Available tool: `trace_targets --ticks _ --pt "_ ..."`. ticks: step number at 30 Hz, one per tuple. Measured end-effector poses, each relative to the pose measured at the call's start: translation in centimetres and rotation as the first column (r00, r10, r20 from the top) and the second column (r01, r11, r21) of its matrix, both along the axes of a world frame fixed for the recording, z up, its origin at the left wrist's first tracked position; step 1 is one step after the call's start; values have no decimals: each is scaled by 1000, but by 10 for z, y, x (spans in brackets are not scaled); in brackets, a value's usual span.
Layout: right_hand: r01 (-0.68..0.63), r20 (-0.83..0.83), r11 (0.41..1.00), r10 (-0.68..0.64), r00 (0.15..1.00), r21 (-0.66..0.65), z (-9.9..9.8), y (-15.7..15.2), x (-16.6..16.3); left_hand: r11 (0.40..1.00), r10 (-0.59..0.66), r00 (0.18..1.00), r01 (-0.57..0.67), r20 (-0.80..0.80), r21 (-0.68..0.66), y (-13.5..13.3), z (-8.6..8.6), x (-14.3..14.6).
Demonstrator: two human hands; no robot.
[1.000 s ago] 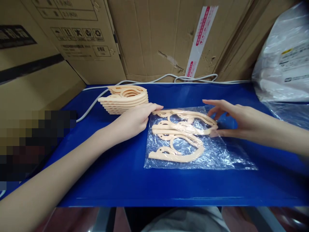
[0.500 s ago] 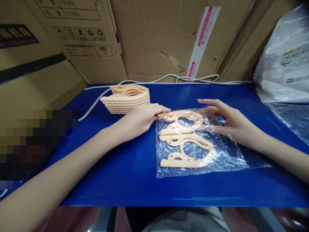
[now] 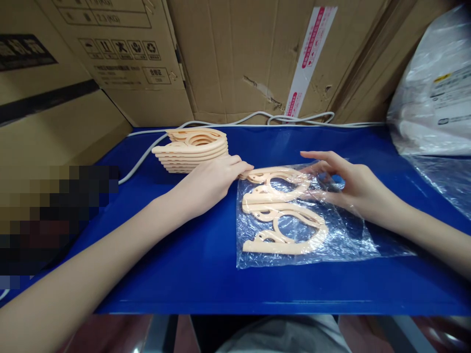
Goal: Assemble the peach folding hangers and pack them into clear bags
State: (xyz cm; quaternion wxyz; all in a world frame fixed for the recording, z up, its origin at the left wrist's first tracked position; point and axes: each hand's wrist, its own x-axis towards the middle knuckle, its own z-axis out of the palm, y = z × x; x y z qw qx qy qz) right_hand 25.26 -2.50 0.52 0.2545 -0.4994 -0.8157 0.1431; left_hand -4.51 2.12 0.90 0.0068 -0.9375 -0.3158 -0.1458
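Two beige plastic folding hangers (image 3: 312, 245) lie flat, one nearer and one farther, in a clear plastic bag (image 3: 346, 250). My left hand (image 3: 211, 184) is closed at the left end of the farther hanger, by the bag's upper left corner; its fingertips are partly hidden. On the other side, my right hand (image 3: 349, 186) is open, index finger raised and fingers apart. Its thumb and lower fingers sit at the farther hanger's curved right end, seemingly under the clear film. Behind my left hand stands a neat stack of matching hangers (image 3: 195, 152).
A blue table (image 3: 176, 274) bears everything. Cardboard boxes (image 3: 228, 59) wall the back and left. A white cable (image 3: 253, 115) runs along the back edge. At the right rests a large clear plastic package (image 3: 430, 103). A pixelated patch covers the lower left.
My left hand has shifted very slightly left, its fingertips drawn back a little from the farther hanger's end. My right hand stays almost still, and the bag has barely moved.
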Motion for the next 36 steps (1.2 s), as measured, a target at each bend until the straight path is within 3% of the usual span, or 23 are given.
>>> trace_targets --ticks 6,10,15,27,32,36 --pt "1 34 1000 -2 999 23 0 -2 -3 1000 -4 998 6 -70 18 -2 6 3" --pt "0 50 999 -3 999 47 0 -3 -4 985 -3 993 23 -119 169 -2 6 3" --pt "-6 73 997 1 997 77 -1 -2 -3 926 50 983 22 -179 377 -1 5 2" --pt "-29 91 996 22 996 79 2 -3 -3 915 66 984 7 -166 404 -1 6 0" --pt "-27 129 997 18 991 67 3 -2 0 869 77 996 -50 -34 492 -8 20 -2" --pt "-10 119 996 -1 993 86 1 -3 -3 793 128 986 -166 106 587 -8 37 -13"
